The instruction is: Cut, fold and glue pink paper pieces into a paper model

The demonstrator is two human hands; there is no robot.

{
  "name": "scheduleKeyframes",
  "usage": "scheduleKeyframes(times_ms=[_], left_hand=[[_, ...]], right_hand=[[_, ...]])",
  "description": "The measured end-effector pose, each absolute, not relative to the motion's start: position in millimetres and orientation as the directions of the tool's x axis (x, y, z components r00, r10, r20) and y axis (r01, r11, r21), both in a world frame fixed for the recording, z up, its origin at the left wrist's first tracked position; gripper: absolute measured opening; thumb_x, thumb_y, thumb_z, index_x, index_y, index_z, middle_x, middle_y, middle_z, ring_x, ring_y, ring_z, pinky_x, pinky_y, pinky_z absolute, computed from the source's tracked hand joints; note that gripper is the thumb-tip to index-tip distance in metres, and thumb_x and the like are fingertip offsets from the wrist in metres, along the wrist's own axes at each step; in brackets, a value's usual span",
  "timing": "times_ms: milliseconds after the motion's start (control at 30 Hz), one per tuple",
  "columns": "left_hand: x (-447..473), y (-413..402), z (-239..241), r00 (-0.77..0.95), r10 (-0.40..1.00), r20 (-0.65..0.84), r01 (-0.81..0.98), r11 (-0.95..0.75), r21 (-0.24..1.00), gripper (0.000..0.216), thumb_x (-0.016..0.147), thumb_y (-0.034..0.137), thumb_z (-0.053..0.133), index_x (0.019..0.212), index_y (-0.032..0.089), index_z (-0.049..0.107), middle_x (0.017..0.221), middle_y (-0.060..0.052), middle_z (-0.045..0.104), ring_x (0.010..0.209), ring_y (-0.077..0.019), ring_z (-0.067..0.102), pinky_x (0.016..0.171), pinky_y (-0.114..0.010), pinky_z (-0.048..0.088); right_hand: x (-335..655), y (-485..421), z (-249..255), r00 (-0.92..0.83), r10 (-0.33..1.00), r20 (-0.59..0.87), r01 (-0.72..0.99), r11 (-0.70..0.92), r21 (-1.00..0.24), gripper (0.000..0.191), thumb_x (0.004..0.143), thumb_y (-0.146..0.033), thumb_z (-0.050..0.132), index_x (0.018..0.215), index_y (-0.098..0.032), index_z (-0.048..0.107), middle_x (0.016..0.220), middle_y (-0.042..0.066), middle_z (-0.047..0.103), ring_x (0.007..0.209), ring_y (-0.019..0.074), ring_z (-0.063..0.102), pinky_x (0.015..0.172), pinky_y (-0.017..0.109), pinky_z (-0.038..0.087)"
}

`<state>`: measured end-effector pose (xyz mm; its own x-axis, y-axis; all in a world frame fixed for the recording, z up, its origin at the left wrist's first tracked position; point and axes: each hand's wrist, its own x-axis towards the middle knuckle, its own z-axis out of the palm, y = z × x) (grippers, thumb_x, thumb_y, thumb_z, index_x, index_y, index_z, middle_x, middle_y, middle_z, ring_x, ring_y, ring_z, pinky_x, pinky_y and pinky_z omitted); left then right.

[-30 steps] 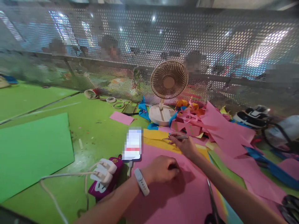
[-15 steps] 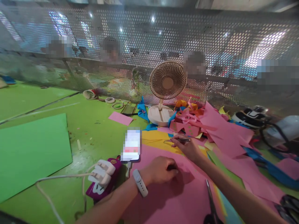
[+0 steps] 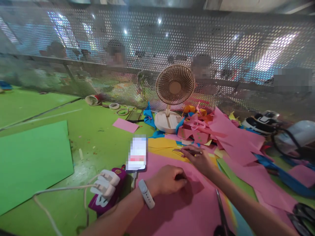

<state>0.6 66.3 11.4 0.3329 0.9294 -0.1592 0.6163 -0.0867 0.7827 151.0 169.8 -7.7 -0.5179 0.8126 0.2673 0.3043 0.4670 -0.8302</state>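
Note:
My left hand (image 3: 171,179), with a pale band on its wrist, rests on a large pink paper sheet (image 3: 167,216). Its fingers are curled closed, and whatever lies inside them is hidden. Farther forward, my right hand (image 3: 197,156) pinches a slim dark pointed tool (image 3: 193,151), whose exact kind I cannot make out. The tool's tip points left, over yellow paper (image 3: 163,143). Dark-handled scissors (image 3: 222,211) lie on the pink sheet, between my forearms.
A lit phone (image 3: 137,152) and a purple power strip with white plugs (image 3: 105,183) lie left of my hands. Behind stand a fan (image 3: 167,121) and a perforated metal screen (image 3: 137,36). Pink paper scraps (image 3: 236,137) pile up right; more scissors (image 3: 305,214) lie lower right.
My right hand has shifted slightly, with the pointed tool still in its fingers. My left hand stays in place on the pink sheet. The whole view has drifted slightly.

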Motion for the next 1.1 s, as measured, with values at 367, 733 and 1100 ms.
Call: scheduleKeyframes(times_ms=[367,733,1100], left_hand=[[0.8,66.3,11.3,0.333,0.932,-0.144,0.625,-0.104,0.773,0.023,0.076,0.027,0.05,0.09,0.019,0.067,0.076,-0.002,0.069,0.067,-0.0162,0.06,0.059,-0.022,0.041],[0.4,67.1,10.7,0.344,0.928,-0.141,0.639,-0.121,0.759,0.024,0.078,0.028,0.05,0.092,0.018,0.066,0.084,-0.003,0.069,0.071,-0.0154,0.06,0.061,-0.021,0.042],[4.5,68.2,22.0,0.147,0.989,0.009,0.498,-0.082,0.863,0.032,0.083,0.043,0.048,0.094,0.017,0.062,0.082,-0.004,0.067,0.072,-0.0166,0.06,0.063,-0.025,0.044]], right_hand=[[148.8,171.6,-1.4,-0.527,0.807,0.267,0.287,0.465,-0.838,0.02,0.081,-0.039,0.054,0.082,-0.022,0.065,0.081,0.003,0.067,0.069,0.0175,0.065,0.059,0.026,0.052],[150.8,186.5,-9.9,-0.374,0.9,0.224,0.223,0.321,-0.92,0.031,0.079,-0.047,0.055,0.091,-0.018,0.056,0.073,0.004,0.069,0.06,0.0203,0.069,0.049,0.024,0.049],[198.5,144.7,22.7,-0.184,0.968,0.171,-0.082,0.159,-0.984,0.027,0.078,-0.039,0.064,0.09,-0.018,0.052,0.061,0.003,0.069,0.056,0.0177,0.068,0.042,0.018,0.035]])
